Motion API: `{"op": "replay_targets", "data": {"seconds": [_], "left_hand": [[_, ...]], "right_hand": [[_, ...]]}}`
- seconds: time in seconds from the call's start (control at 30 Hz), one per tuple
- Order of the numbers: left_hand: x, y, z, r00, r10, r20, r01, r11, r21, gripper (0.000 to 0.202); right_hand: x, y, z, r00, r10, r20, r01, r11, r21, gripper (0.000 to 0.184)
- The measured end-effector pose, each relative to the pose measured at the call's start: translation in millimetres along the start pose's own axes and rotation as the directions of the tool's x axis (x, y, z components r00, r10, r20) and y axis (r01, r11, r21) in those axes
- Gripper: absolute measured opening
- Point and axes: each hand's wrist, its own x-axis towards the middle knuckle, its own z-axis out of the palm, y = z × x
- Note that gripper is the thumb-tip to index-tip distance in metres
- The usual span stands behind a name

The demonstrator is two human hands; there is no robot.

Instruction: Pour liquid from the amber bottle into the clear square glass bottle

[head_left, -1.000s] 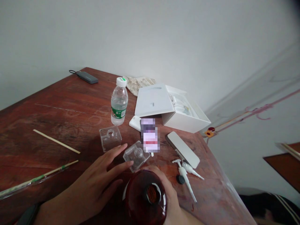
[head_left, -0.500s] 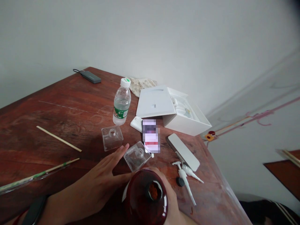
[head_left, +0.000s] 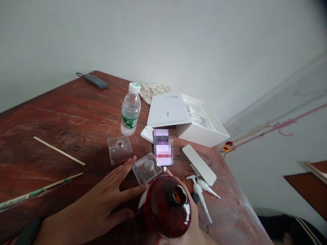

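My right hand [head_left: 190,217] grips a dark red glass bottle [head_left: 167,209] from behind, its open mouth tilted towards a clear square glass bottle [head_left: 146,167] on the wooden table [head_left: 76,115]. My left hand [head_left: 107,199] lies flat on the table, fingers spread, with the fingertips touching the near left side of that square bottle. A second clear square bottle [head_left: 119,149] stands a little to the left and further back.
A water bottle [head_left: 130,109], a phone [head_left: 162,147], an open white box [head_left: 187,117], a white flat device [head_left: 198,164], white pump heads [head_left: 201,192], a black cap [head_left: 196,197], two sticks [head_left: 58,151] and a grey power bank [head_left: 95,81] lie around. The table edge runs along the right.
The dark red bottle has risen and tipped forward, its mouth now leaning towards the clear square bottle. My left hand has stayed by that bottle.
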Motion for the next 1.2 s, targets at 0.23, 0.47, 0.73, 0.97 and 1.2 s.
{"op": "replay_targets", "data": {"seconds": [0.23, 0.47, 0.73, 0.97, 1.2], "left_hand": [[1, 0, 0.4, 0.999, 0.000, -0.037, 0.000, 1.000, 0.000, 0.071], [1, -2, 0.6, 0.994, -0.044, -0.103, 0.041, 0.999, -0.033, 0.074], [-5, -5, 7.1, 0.988, -0.061, -0.144, 0.059, 0.998, -0.020, 0.080], [-5, -6, 7.5, 0.983, -0.090, -0.158, 0.088, 0.996, -0.019, 0.079], [1, -10, 5.8, 0.968, -0.156, -0.196, 0.141, 0.986, -0.089, 0.068]], "right_hand": [[18, -12, 4, 0.999, -0.039, 0.013, 0.035, 0.978, 0.205, 0.101], [6, 1, 2, 1.000, 0.019, -0.011, -0.017, 0.988, 0.153, 0.113], [10, 4, -4, 0.998, -0.055, 0.032, 0.050, 0.988, 0.146, 0.100], [12, 0, -7, 0.996, -0.062, 0.058, 0.056, 0.993, 0.107, 0.111], [15, -11, -9, 0.992, -0.081, 0.097, 0.068, 0.988, 0.137, 0.089]]}}
